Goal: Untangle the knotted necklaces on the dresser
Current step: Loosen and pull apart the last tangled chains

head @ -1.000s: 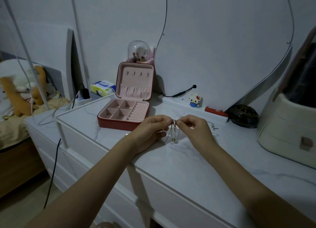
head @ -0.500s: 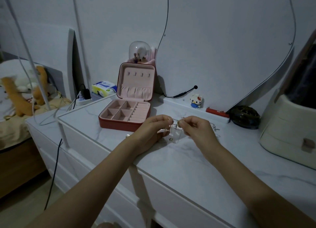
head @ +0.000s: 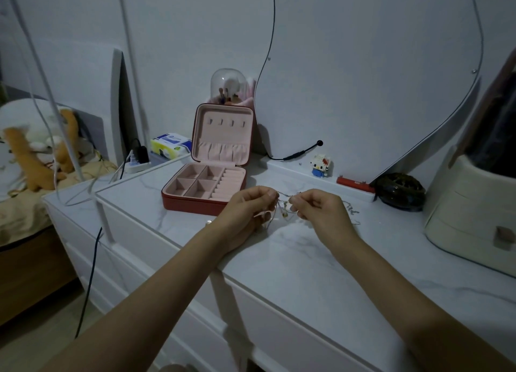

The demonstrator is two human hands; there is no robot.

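Note:
Thin tangled necklace chains (head: 284, 204) with small beads hang between my two hands just above the white marble dresser top (head: 307, 260). My left hand (head: 245, 209) pinches the chains at their left end. My right hand (head: 318, 208) pinches them at the right end, a short gap away. Loops and a small pendant dangle below the pinch points. More chain (head: 350, 209) lies on the dresser behind my right hand.
An open red jewelry box (head: 206, 187) with pink lining stands behind my left hand. A small block figure (head: 321, 165), a red bar (head: 353, 183) and a dark round object (head: 400, 191) line the back. A cream drawer case (head: 474, 212) stands at right.
My hands have drawn slightly apart, stretching the chains between them. The hanging loops are shorter and more spread than a second ago.

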